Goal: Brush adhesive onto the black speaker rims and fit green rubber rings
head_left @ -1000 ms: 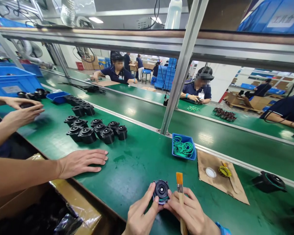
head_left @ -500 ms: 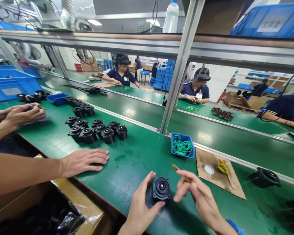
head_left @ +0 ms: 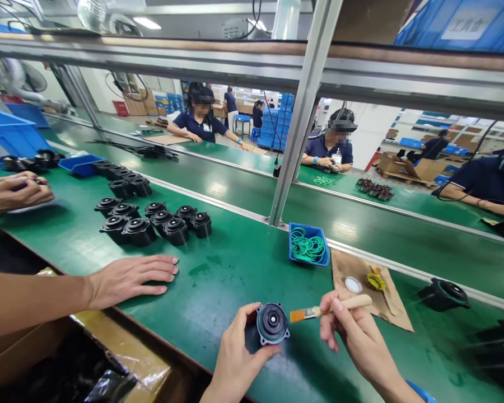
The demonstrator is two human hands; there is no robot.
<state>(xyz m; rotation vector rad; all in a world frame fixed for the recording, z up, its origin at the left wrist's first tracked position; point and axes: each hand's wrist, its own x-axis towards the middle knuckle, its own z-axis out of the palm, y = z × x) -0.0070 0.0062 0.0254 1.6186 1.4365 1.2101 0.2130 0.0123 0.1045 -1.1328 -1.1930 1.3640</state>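
My left hand [head_left: 241, 350] grips a round black housing [head_left: 273, 323] from its left side, thumb in front. A thin green ring runs around the housing's stepped top, which faces up and has a small bright centre. In my right hand [head_left: 353, 330] is a paintbrush [head_left: 308, 313] with orange bristles and a pale wooden handle, pinched between thumb and fingers. Its bristles point left, close to the housing's right edge but apart from it. Beyond, a blue bin [head_left: 308, 263] holds green rubber rings [head_left: 306, 246].
Brown cardboard [head_left: 338, 274] carries a white lid [head_left: 353, 285] and a yellow pot [head_left: 374, 281]. Several black housings [head_left: 163, 221] stand at left; more [head_left: 443, 295] stand at right. A co-worker's hand [head_left: 136, 277] lies flat on the green table. A metal post [head_left: 296, 123] rises behind.
The paintbrush has swung from pointing away to lying sideways, its bristles now beside the housing. My left hand keeps its hold, and the housing tilts slightly. The view has shifted a little.
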